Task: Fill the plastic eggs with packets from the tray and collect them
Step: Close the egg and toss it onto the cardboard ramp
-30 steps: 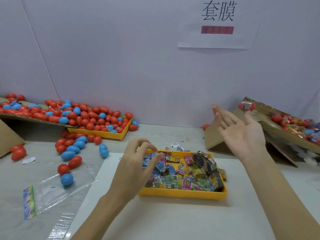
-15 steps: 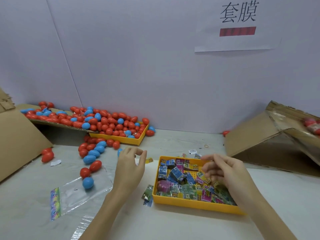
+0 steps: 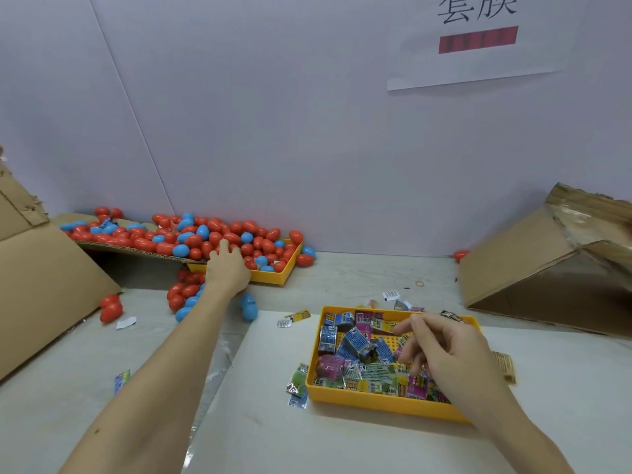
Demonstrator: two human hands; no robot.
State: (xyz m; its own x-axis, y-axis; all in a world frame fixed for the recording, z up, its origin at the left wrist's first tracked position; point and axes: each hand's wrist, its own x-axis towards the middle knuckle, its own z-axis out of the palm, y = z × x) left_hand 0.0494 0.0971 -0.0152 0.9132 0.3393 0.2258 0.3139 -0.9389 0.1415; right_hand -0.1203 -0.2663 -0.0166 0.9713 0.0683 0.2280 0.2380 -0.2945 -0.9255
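The left hand (image 3: pixel 227 270) reaches out toward ten o'clock, its fingers lying on the heap of red and blue plastic eggs (image 3: pixel 219 239) at the near edge of the far yellow plastic tray (image 3: pixel 273 278); the fingertips are hidden among the eggs, so whether it grips one cannot be told. That heap spills from a flat cardboard sheet (image 3: pixel 136 252) into the far tray, and more loose red and blue eggs (image 3: pixel 186 297) lie on the grey tabletop (image 3: pixel 51 398) just in front of it. The right hand (image 3: pixel 444 350) hovers at four o'clock over the near yellow perforated plastic tray (image 3: pixel 376 403), fingers loosely curled and narrowly parted, dipping toward the colourful foil packets (image 3: pixel 359 350) that fill it; no packet is plainly pinched. A few stray packets (image 3: pixel 297 384) lie on the white mat (image 3: pixel 273 439) beside the tray's left wall. A tilted cardboard box (image 3: pixel 547 268) stands at two o'clock.
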